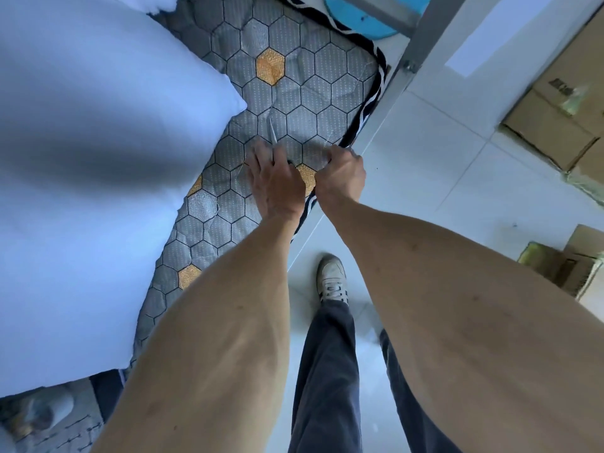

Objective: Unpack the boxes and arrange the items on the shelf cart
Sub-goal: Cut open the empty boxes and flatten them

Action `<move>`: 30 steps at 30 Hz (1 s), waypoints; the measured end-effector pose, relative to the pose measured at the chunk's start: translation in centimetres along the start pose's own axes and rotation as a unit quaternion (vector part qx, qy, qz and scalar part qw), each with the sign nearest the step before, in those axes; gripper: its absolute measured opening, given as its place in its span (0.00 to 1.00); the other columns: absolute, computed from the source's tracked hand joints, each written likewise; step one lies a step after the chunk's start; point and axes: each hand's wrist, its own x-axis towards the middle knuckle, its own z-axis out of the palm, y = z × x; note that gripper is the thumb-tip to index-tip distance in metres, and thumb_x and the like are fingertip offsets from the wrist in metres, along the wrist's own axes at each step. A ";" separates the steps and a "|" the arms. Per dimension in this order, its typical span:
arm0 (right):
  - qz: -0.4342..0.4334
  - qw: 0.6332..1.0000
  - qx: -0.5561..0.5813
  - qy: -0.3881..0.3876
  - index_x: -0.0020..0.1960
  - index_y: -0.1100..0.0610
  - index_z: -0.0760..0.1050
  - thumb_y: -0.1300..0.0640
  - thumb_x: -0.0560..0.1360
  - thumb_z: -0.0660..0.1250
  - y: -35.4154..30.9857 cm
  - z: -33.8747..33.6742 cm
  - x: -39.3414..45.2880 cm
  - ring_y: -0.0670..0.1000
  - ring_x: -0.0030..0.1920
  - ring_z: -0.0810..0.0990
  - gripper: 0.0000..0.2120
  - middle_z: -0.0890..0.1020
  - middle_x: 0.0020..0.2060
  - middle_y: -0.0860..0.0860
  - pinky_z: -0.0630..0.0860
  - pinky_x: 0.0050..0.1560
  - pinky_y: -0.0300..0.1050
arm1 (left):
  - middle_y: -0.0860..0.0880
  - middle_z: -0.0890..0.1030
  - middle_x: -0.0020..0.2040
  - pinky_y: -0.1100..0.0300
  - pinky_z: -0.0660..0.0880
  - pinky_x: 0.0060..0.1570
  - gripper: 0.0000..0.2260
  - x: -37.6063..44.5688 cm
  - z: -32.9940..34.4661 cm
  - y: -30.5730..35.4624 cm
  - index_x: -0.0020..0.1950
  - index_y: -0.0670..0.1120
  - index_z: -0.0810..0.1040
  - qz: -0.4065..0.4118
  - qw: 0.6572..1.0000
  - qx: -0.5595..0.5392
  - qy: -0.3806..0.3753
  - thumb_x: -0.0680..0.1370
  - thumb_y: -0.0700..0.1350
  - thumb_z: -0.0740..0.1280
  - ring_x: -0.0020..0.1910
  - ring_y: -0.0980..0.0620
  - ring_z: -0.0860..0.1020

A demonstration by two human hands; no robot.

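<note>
- A thin silver blade [273, 132] on the grey hexagon-quilted mattress [294, 93] is covered by the left hand [277, 184]; its grip cannot be told.
- The mattress edge is clenched by the right hand [341, 174].
- Brown cardboard boxes [562, 116] are seen on the white tiled floor [441, 165], well apart, beyond the grey metal bed frame [389, 103].
- A white pillow [98, 125] is seen beside the hands.

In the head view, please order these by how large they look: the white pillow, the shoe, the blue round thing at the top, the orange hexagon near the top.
Largest to smallest, as they appear:
1. white pillow
2. blue round thing, partly hidden
3. shoe
4. orange hexagon
Items 2 and 3 look close; their differing distance makes true size unsure.
</note>
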 end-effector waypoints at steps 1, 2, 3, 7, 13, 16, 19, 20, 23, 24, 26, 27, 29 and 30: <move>0.011 1.000 -0.009 0.016 0.56 0.57 0.80 0.69 0.70 0.58 0.6 -0.5 0.3 0.59 0.54 0.74 0.20 0.79 0.51 0.57 0.70 0.52 0.48 | 0.41 0.61 0.77 0.47 0.61 0.71 0.15 0.2 0.1 0.5 0.63 0.45 0.73 0.029 1.000 0.005 -0.002 0.77 0.42 0.59 0.76 0.41 0.58; 0.027 0.999 -0.012 0.026 0.58 0.58 0.79 0.68 0.70 0.59 1.3 -1.1 0.7 0.60 0.56 0.73 0.20 0.78 0.53 0.57 0.69 0.54 0.49 | 0.41 0.58 0.78 0.47 0.60 0.72 0.16 0.3 0.2 1.2 0.65 0.45 0.72 0.058 0.998 0.006 -0.009 0.77 0.41 0.59 0.78 0.41 0.55; 0.044 0.998 -0.011 0.035 0.60 0.58 0.77 0.68 0.70 0.59 2.3 -1.9 1.2 0.60 0.57 0.72 0.20 0.77 0.54 0.57 0.68 0.56 0.50 | 0.40 0.58 0.78 0.46 0.60 0.73 0.17 0.4 0.3 2.2 0.65 0.44 0.72 0.091 0.996 0.006 -0.020 0.76 0.40 0.59 0.78 0.40 0.54; 0.126 0.990 0.013 0.063 0.61 0.58 0.75 0.66 0.72 0.61 7.8 -6.0 3.7 0.59 0.59 0.70 0.18 0.76 0.56 0.57 0.67 0.58 0.50 | 0.42 0.72 0.62 0.47 0.73 0.53 0.14 0.6 1.5 8.0 0.57 0.43 0.74 0.216 0.975 0.026 -0.041 0.72 0.37 0.59 0.61 0.42 0.70; 0.275 0.954 0.083 0.089 0.60 0.58 0.74 0.64 0.73 0.61 18.7 -15.0 6.3 0.58 0.59 0.69 0.16 0.74 0.56 0.56 0.68 0.56 0.50 | 0.44 0.77 0.56 0.52 0.71 0.49 0.14 -3.8 6.9 22.2 0.61 0.43 0.74 0.300 0.937 0.042 -0.175 0.77 0.38 0.59 0.54 0.43 0.76; 0.337 0.928 0.117 0.109 0.60 0.58 0.73 0.63 0.72 0.63 25.3 -20.7 7.5 0.58 0.60 0.70 0.16 0.74 0.56 0.56 0.70 0.57 0.50 | 0.44 0.77 0.59 0.55 0.71 0.52 0.15 -7.5 9.9 30.6 0.64 0.44 0.74 0.316 0.920 0.074 -0.220 0.78 0.39 0.60 0.56 0.43 0.77; 0.380 0.909 0.113 0.125 0.63 0.59 0.72 0.61 0.74 0.62 33.8 -26.3 7.5 0.59 0.61 0.70 0.17 0.74 0.59 0.57 0.69 0.60 0.51 | 0.43 0.79 0.59 0.55 0.72 0.52 0.15 -12.3 13.3 39.4 0.64 0.43 0.76 0.315 0.912 0.074 -0.252 0.78 0.39 0.61 0.58 0.43 0.77; 0.403 0.898 0.116 0.134 0.63 0.59 0.72 0.60 0.75 0.62 36.8 -28.0 7.6 0.59 0.62 0.70 0.17 0.73 0.60 0.58 0.69 0.60 0.52 | 0.43 0.79 0.59 0.55 0.73 0.53 0.14 -13.9 14.6 42.1 0.63 0.42 0.76 0.321 0.908 0.074 -0.259 0.78 0.39 0.61 0.59 0.43 0.77; 0.479 0.850 0.150 0.161 0.64 0.60 0.72 0.56 0.77 0.63 45.6 -31.9 7.1 0.60 0.64 0.70 0.17 0.73 0.63 0.59 0.68 0.61 0.52 | 0.43 0.79 0.59 0.54 0.73 0.52 0.14 -19.4 19.3 49.3 0.62 0.42 0.77 0.375 0.880 0.099 -0.274 0.78 0.38 0.60 0.59 0.43 0.76; 0.489 0.843 0.152 0.162 0.64 0.60 0.71 0.54 0.77 0.63 48.2 -32.8 6.6 0.60 0.64 0.70 0.18 0.73 0.63 0.59 0.68 0.62 0.51 | 0.43 0.79 0.59 0.53 0.73 0.52 0.14 -21.5 20.9 51.3 0.62 0.42 0.77 0.396 0.868 0.104 -0.281 0.77 0.38 0.60 0.59 0.43 0.76; 0.499 0.839 0.149 0.155 0.64 0.61 0.71 0.54 0.77 0.62 52.9 -34.0 5.4 0.61 0.64 0.71 0.18 0.74 0.62 0.60 0.68 0.63 0.51 | 0.43 0.80 0.59 0.53 0.73 0.53 0.14 -26.0 23.9 54.7 0.61 0.42 0.78 0.440 0.839 0.112 -0.299 0.77 0.39 0.60 0.60 0.42 0.76; 0.512 0.830 0.160 0.157 0.63 0.62 0.71 0.55 0.77 0.62 54.9 -34.3 4.6 0.61 0.64 0.71 0.18 0.74 0.62 0.61 0.68 0.63 0.51 | 0.43 0.80 0.59 0.53 0.73 0.52 0.14 -28.3 25.1 56.0 0.60 0.42 0.79 0.468 0.819 0.115 -0.310 0.77 0.39 0.61 0.59 0.42 0.76; 0.543 0.804 0.187 0.156 0.62 0.63 0.71 0.56 0.77 0.62 58.5 -34.3 2.8 0.62 0.63 0.72 0.17 0.74 0.62 0.61 0.68 0.63 0.52 | 0.43 0.81 0.56 0.53 0.74 0.50 0.12 -32.7 27.3 57.6 0.56 0.42 0.80 0.525 0.773 0.129 -0.334 0.75 0.39 0.62 0.56 0.41 0.78; 0.558 0.791 0.200 0.150 0.62 0.64 0.72 0.56 0.77 0.61 59.9 -34.1 1.8 0.62 0.63 0.72 0.17 0.74 0.61 0.62 0.68 0.63 0.51 | 0.42 0.82 0.55 0.53 0.74 0.49 0.12 -34.7 28.2 58.0 0.54 0.42 0.80 0.544 0.751 0.140 -0.348 0.75 0.39 0.61 0.55 0.40 0.78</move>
